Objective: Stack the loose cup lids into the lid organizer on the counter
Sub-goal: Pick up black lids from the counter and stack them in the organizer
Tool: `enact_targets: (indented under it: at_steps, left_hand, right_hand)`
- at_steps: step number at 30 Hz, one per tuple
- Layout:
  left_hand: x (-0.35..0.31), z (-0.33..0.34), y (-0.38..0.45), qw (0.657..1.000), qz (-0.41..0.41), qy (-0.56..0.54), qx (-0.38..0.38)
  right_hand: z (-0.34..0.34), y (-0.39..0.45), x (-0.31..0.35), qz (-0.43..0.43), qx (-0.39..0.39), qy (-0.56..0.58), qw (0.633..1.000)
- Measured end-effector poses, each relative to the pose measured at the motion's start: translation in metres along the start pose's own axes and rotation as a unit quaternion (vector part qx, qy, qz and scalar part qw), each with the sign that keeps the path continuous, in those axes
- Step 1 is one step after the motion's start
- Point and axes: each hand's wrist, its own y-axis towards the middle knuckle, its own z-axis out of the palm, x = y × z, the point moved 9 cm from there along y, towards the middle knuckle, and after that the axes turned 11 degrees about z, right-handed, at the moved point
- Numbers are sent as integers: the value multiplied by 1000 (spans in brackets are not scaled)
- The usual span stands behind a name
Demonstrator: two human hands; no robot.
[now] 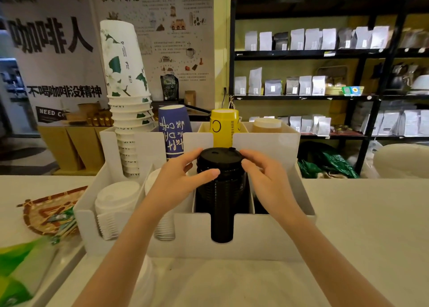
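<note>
Bare forearms reach up from the lower frame to the smooth white slotted lid organizer (267,234) at center. Its middle compartment holds a tall ribbed stack of black lids (221,199); left compartments hold white lids (116,204). My left hand (176,179) and right hand (267,176) clasp the glossy top black lid (218,158).

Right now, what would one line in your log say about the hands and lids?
left hand: on black lid stack | right hand: on same stack | stack: in white organizer middle slot | white lids: left slot
</note>
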Motion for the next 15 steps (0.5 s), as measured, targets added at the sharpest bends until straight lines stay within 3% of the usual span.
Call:
enact_targets:
  at_steps: [15]
  left_hand:
    - [2, 3, 2, 999, -9, 32, -7]
  right_hand:
    - [-5, -5, 1, -37, -50, -66, 996]
